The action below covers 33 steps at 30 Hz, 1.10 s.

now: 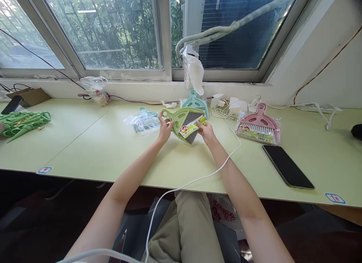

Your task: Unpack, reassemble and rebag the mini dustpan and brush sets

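Note:
A green dustpan and brush set is held up tilted just above the table, grey bristles facing me. Across the bristles runs a yellow-green printed label card. My left hand is closed on the dustpan's left side by the handle. On the opposite side, my right hand pinches the set at the end of the card. Just behind it lies a teal dustpan set, partly hidden. A crumpled clear plastic wrapper with a light-blue item rests left of my left hand.
A wrapped pink dustpan set and a black phone lie to the right. A white cable hangs across my right forearm. White adapters sit by the window wall. Rolled green pieces and a cardboard box are far left.

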Tool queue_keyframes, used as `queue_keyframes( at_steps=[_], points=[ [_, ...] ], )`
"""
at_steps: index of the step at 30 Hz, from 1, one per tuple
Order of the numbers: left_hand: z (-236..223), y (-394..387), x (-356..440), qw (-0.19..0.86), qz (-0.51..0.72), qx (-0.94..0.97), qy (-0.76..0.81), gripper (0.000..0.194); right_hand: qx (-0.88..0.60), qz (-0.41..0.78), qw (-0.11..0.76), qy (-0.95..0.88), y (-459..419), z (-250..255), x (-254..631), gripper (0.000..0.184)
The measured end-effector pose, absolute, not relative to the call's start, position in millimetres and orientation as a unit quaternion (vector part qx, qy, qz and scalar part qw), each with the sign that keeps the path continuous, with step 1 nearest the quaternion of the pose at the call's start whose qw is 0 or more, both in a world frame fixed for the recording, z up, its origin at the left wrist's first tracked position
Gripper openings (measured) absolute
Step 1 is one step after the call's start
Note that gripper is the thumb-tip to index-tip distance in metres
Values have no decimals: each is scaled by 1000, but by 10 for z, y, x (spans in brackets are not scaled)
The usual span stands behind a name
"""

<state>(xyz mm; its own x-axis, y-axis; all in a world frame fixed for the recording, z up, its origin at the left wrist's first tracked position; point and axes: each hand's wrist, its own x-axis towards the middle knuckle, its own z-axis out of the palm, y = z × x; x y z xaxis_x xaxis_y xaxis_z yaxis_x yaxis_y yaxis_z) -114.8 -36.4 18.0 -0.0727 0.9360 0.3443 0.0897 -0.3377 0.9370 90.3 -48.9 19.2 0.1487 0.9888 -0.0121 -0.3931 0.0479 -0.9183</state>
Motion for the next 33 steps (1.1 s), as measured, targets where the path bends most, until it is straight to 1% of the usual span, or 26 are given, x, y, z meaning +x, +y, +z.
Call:
queue_keyframes(
  at_steps=[3,5,6,9,13,15,17,20,23,26,28,30,33],
  points=[
    [199,-397,-1138,312,586,596,451,72,-465,540,594,-372,-484,229,939,17],
    [207,-415,-1141,273,593,609,451,65,-506,512,573,-391,-481,250,998,10],
    [212,-421,-1147,256,596,614,450,61,-531,488,562,-405,-481,259,1040,10],
    [230,-432,-1180,223,608,615,450,53,-633,361,500,-468,-497,284,1199,22],
    [265,-456,-1202,221,620,620,427,51,-768,142,329,-530,-565,325,1395,39],
    [282,-478,-1192,221,621,628,412,49,-800,56,255,-540,-598,336,1458,47],
    [298,-503,-1173,220,621,634,405,48,-813,-29,221,-538,-617,331,1504,48],
    [313,-531,-1145,217,616,639,407,49,-790,-150,239,-544,-625,312,1519,49],
    [322,-544,-1130,212,610,639,417,50,-724,-200,282,-597,-664,329,1367,45],
    [327,-557,-1112,223,586,658,417,51,-655,-183,311,-664,-780,395,1014,35],
    [325,-574,-1084,241,558,678,413,52,-611,-176,316,-705,-888,446,750,33],
    [315,-599,-1046,258,532,695,410,53,-589,-174,302,-729,-991,489,547,34],
    [291,-631,-993,272,502,710,411,55,-610,-144,260,-734,-1079,531,424,34]
  ],
)
